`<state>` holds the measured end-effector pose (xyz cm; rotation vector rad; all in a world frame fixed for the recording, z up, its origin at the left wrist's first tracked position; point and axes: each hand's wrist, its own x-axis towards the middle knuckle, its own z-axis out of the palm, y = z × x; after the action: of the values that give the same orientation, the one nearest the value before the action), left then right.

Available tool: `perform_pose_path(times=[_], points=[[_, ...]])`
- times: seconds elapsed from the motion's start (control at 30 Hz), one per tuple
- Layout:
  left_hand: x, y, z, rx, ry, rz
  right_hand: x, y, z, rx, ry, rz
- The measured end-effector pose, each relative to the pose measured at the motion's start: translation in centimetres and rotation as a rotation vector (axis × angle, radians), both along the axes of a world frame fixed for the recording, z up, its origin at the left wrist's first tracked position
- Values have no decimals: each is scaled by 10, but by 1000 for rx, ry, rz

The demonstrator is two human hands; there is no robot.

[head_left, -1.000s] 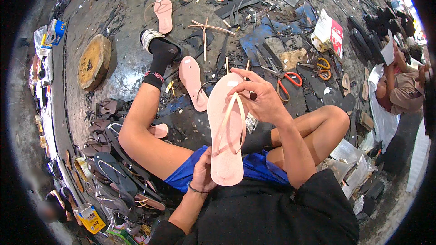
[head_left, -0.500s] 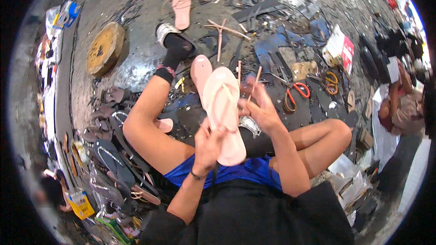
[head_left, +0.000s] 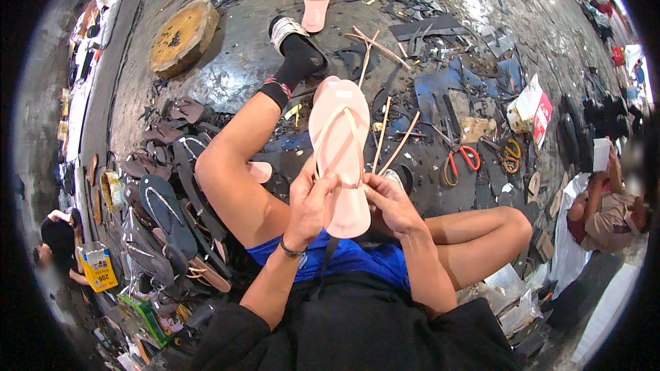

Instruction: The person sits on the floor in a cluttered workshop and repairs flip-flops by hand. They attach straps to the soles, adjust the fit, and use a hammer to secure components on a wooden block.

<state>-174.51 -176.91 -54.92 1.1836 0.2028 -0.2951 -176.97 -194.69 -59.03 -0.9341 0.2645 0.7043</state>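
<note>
A pale pink flip-flop (head_left: pixel 346 216) is held sole-down over my lap, its toe pointing away and a V-shaped strap (head_left: pixel 328 129) across its top. My left hand (head_left: pixel 309 200) grips its left edge near the heel, thumb on the footbed. At the opposite edge, my right hand (head_left: pixel 395 207) has its fingers closed beside the strap's end. Two thin pink strips (head_left: pixel 402 141) rise from that hand, seemingly parts of one strap; their lower ends are hidden by the fingers. Behind the flip-flop's toe shows a second pink sole (head_left: pixel 326 86), mostly covered.
Beyond my foot lies another pink sole with a strap (head_left: pixel 315 10). A forked pink strap (head_left: pixel 366 55) rests nearby. Orange-handled scissors (head_left: pixel 462 161) and yellow-handled ones (head_left: pixel 510 158) lie right. Dark sandals (head_left: pixel 165 213) pile up left, below a round wooden block (head_left: pixel 184 38). Another person (head_left: pixel 608 199) sits far right.
My right hand has come down from beside the toe to the flip-flop's edge near the heel. The flip-flop stands straighter and now covers more of the sole behind it. The view has shifted.
</note>
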Motion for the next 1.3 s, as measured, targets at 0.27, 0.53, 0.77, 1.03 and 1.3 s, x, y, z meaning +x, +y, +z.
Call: perform_pose_path(times=[0.27, 0.53, 0.77, 1.03, 1.3], points=[[-13, 125, -44, 1335, -561, -5, 64, 37, -39, -498, -518, -2], [-62, 311, 91, 1969, -119, 528, 98, -88, -149, -1613, 16, -170], [20, 139, 39, 1304, -411, 164, 143, -82, -175, -1334, -247, -202], [100, -9, -81, 812, -255, -291, 149, -57, -145, -1279, -110, 20], [122, -37, -50, 217, -84, -304, 95, -20, -24, -507, -312, -65]])
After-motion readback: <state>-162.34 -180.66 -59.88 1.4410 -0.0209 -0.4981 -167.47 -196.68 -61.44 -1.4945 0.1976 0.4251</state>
